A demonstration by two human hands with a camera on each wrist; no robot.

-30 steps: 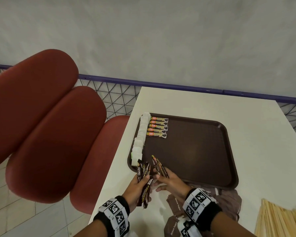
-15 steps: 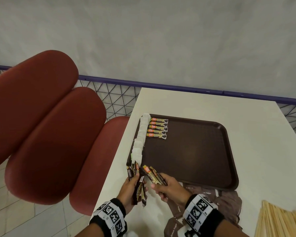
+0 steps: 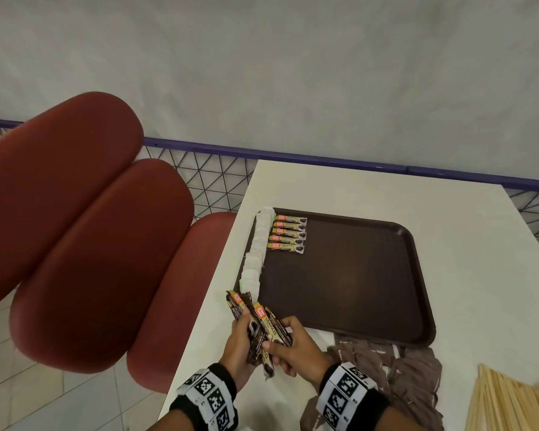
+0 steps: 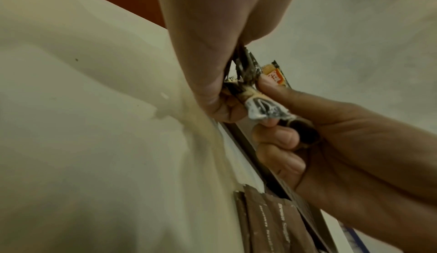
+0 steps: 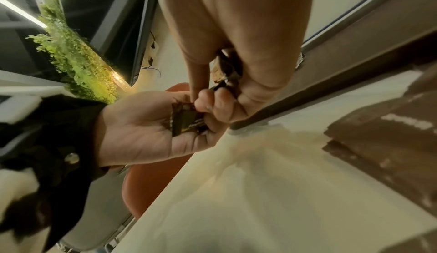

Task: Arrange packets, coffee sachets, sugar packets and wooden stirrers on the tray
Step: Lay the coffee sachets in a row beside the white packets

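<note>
a white table (image 3: 386,194) stands against a grey wall (image 3: 262,57). a dark blue rail (image 3: 262,152) runs along the wall's foot, with a wire mesh (image 3: 212,178) of crossed lines below it. left of the table is a red padded bench (image 3: 84,231) of rounded cushions, one cushion just beside the table's edge. pale floor tiles (image 3: 59,396) lie under it. the right wrist view shows green foliage (image 5: 75,59) by a dark panel.
</note>
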